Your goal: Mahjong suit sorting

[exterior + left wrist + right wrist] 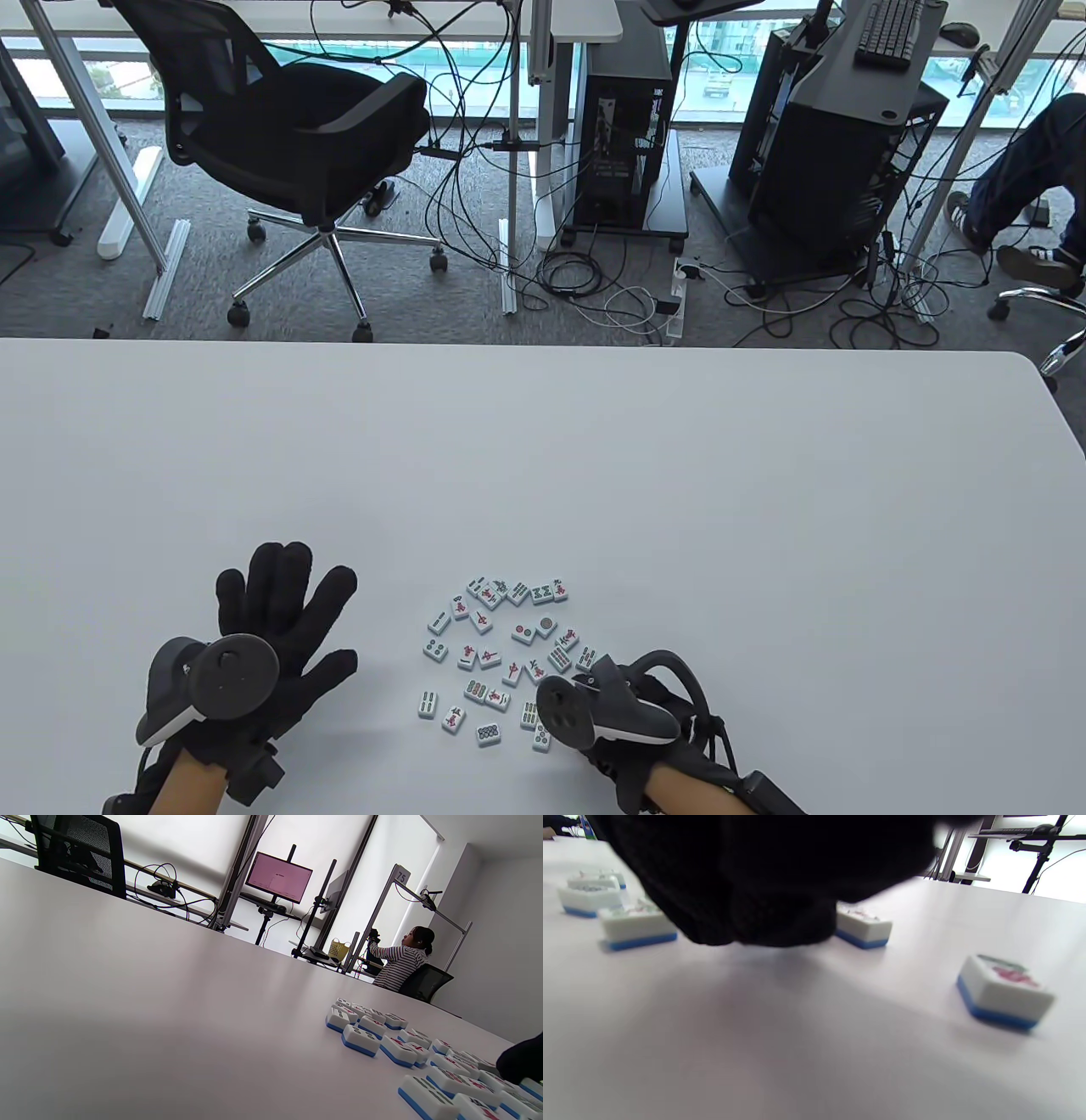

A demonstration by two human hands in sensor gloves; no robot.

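We see a wide plain white surface (594,441) carrying loose white blue-backed mahjong tiles (496,654); beyond it grey carpet, a black mesh office chair (297,144) and tangled cables. Our left hand (271,628) lies spread flat; we cannot tell how our right hand (619,722) is held.

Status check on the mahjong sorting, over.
Left hand flat on the table, fingers spread, holding nothing. Right hand at the near edge of the mahjong tiles, grip hidden. Tiles face up, still mixed. Nothing in the way.
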